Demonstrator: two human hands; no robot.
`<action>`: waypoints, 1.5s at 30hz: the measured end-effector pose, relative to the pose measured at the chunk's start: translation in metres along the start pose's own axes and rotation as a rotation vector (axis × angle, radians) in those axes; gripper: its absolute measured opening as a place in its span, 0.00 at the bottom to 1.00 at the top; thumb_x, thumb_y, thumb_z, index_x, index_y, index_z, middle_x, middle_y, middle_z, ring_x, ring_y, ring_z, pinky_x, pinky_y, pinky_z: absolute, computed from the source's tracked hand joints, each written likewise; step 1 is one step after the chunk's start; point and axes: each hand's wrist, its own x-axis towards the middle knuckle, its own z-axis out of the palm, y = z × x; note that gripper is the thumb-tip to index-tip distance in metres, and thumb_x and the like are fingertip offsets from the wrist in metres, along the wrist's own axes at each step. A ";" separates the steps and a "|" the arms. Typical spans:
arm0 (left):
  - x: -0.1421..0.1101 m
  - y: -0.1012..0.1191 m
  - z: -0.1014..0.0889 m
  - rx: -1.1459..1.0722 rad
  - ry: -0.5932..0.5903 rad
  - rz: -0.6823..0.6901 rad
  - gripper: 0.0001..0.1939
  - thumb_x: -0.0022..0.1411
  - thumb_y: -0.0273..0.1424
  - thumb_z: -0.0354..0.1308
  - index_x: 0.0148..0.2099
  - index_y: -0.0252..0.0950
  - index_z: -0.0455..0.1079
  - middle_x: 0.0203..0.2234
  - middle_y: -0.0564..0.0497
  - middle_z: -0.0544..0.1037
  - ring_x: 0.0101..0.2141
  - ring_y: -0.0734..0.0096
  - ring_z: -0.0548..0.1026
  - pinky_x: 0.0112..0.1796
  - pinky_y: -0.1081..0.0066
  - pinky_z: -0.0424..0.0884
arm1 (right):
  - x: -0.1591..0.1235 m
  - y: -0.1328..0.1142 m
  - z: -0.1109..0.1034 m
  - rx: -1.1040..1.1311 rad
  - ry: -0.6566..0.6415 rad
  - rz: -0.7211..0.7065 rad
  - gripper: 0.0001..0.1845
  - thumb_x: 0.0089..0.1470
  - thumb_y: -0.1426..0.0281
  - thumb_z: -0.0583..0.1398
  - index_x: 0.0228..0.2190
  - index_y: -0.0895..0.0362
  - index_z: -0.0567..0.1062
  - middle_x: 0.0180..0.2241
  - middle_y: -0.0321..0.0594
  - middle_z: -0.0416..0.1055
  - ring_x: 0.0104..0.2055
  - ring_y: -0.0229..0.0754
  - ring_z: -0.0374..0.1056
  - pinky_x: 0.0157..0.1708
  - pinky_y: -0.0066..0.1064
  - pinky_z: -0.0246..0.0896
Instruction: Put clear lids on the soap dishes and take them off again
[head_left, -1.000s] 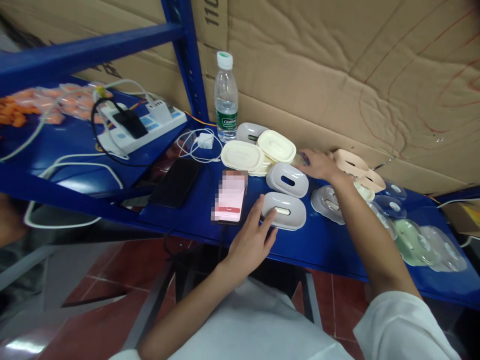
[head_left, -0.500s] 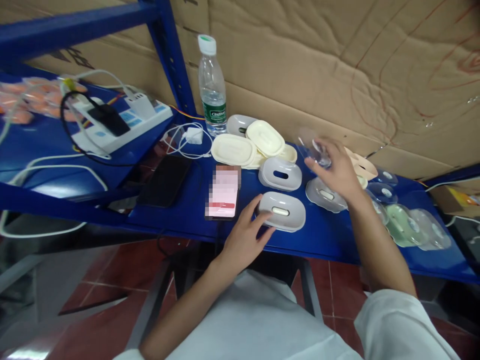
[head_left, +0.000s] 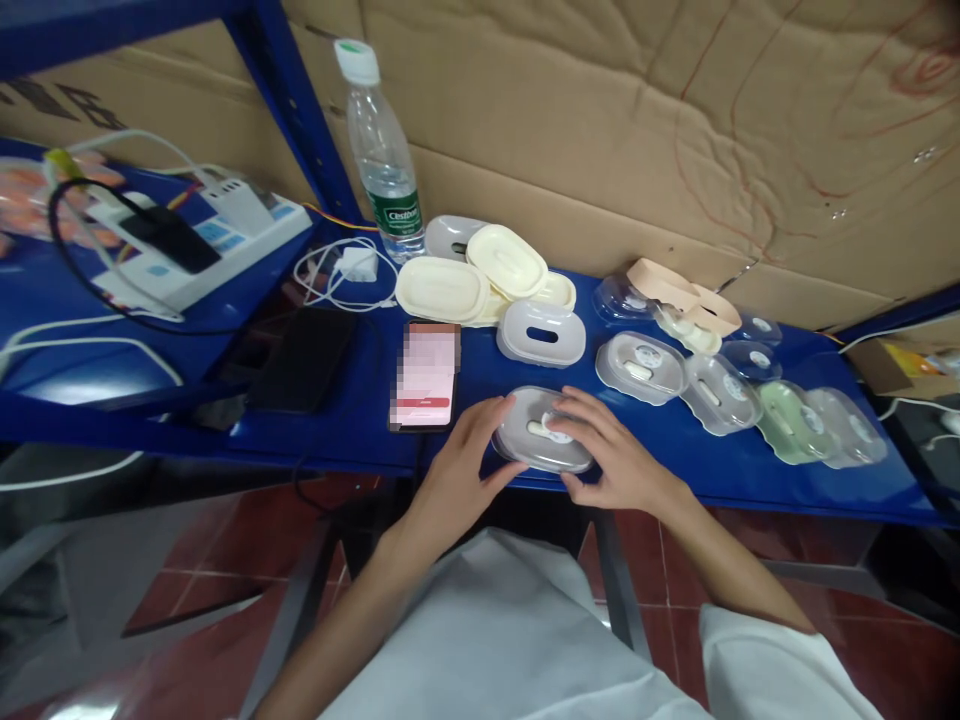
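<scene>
A grey oval plastic box (head_left: 517, 430) with a clear cover over its top sits at the table's front edge. A white strip shows in its middle, with a round label on the cover. My left hand (head_left: 461, 455) grips the left end between thumb and fingers. My right hand (head_left: 619, 450) holds the right end the same way, its fingers over part of the cover. Just behind stands an uncovered grey oval box (head_left: 541, 335) with a dark slot. To the right is another grey box (head_left: 641, 367) under a clear cover.
Cream oval pieces (head_left: 442, 290) lie piled at the back, beside a water bottle (head_left: 390, 170). A phone (head_left: 425, 378) lies left of my hands, near a white charger (head_left: 357, 264). Peach pieces (head_left: 664, 284) and a green covered box (head_left: 795, 420) are on the right.
My right hand has brought a clear cover from the back right onto the grey box in front. My left hand has closed on the box's left end. The view has shifted slightly.
</scene>
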 end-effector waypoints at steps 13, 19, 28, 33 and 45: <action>-0.004 -0.002 -0.001 0.037 -0.020 -0.015 0.38 0.71 0.36 0.67 0.76 0.49 0.56 0.67 0.44 0.72 0.64 0.55 0.76 0.65 0.54 0.73 | -0.018 -0.006 0.021 -0.075 0.191 0.107 0.37 0.61 0.55 0.69 0.68 0.39 0.68 0.69 0.48 0.64 0.73 0.62 0.60 0.69 0.63 0.64; -0.005 0.002 -0.001 0.075 0.010 0.022 0.25 0.75 0.34 0.61 0.70 0.47 0.66 0.63 0.46 0.76 0.62 0.59 0.77 0.64 0.55 0.75 | -0.101 -0.008 -0.034 -0.475 0.671 0.576 0.41 0.59 0.51 0.68 0.70 0.35 0.65 0.66 0.48 0.67 0.69 0.67 0.66 0.68 0.63 0.65; -0.004 0.002 0.008 0.115 0.061 0.068 0.14 0.76 0.33 0.59 0.61 0.42 0.74 0.60 0.45 0.78 0.59 0.60 0.80 0.62 0.56 0.77 | -0.222 0.024 -0.034 -0.812 0.796 0.979 0.41 0.58 0.41 0.64 0.63 0.51 0.75 0.66 0.60 0.65 0.68 0.70 0.67 0.65 0.64 0.67; -0.007 0.002 0.009 0.141 0.035 0.053 0.13 0.77 0.33 0.57 0.60 0.43 0.75 0.61 0.45 0.77 0.59 0.58 0.79 0.62 0.55 0.78 | -0.227 0.052 -0.044 -0.773 0.723 0.960 0.40 0.59 0.40 0.63 0.62 0.51 0.76 0.65 0.61 0.66 0.68 0.70 0.67 0.65 0.63 0.67; 0.014 0.014 -0.003 0.235 0.021 0.152 0.17 0.78 0.33 0.55 0.65 0.44 0.72 0.65 0.43 0.73 0.65 0.56 0.74 0.65 0.52 0.74 | -0.136 0.073 -0.061 -0.781 0.770 0.973 0.36 0.67 0.45 0.55 0.68 0.47 0.70 0.69 0.59 0.66 0.72 0.71 0.61 0.65 0.71 0.55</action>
